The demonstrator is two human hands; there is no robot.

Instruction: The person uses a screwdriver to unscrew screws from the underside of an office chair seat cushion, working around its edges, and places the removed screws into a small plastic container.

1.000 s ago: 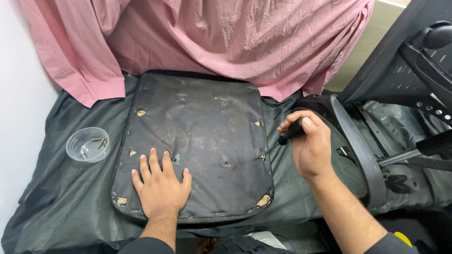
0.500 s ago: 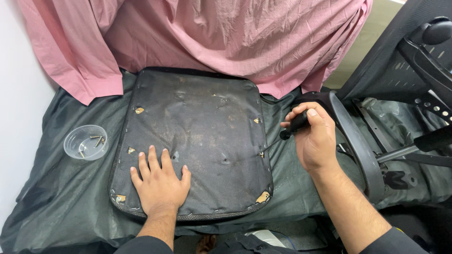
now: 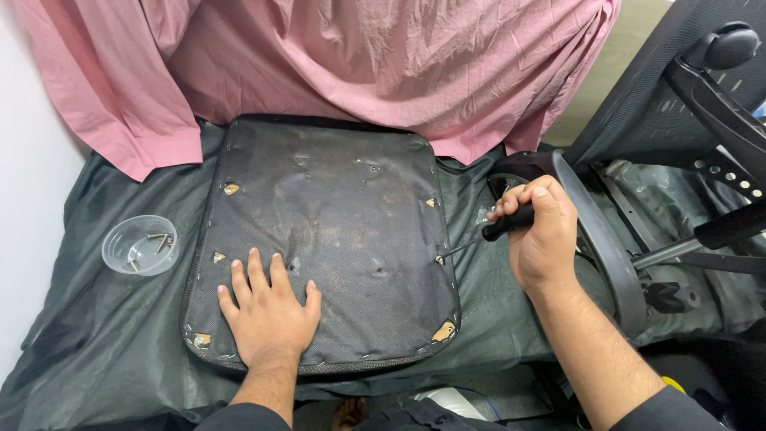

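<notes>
A dark, dusty chair seat pad point(image 3: 335, 207) lies underside up on a surface covered in dark sheeting. My left hand point(image 3: 267, 311) presses flat on its near left part, fingers spread. My right hand point(image 3: 542, 235) grips the black handle of a screwdriver point(image 3: 491, 233), whose thin shaft points left with its tip at the pad's right edge, about halfway along. Small torn holes show tan material at several spots near the pad's edges and corners.
A clear plastic cup point(image 3: 140, 245) with a few screws stands to the pad's left. Pink cloth point(image 3: 319, 64) drapes across the back. Chair frame parts, an armrest point(image 3: 606, 239) and a mesh back point(image 3: 678, 88), lie at the right. A white wall runs along the left.
My right hand with the screwdriver has shifted slightly, bringing the tip down to the pad's right edge. My left hand stays flat on the pad.
</notes>
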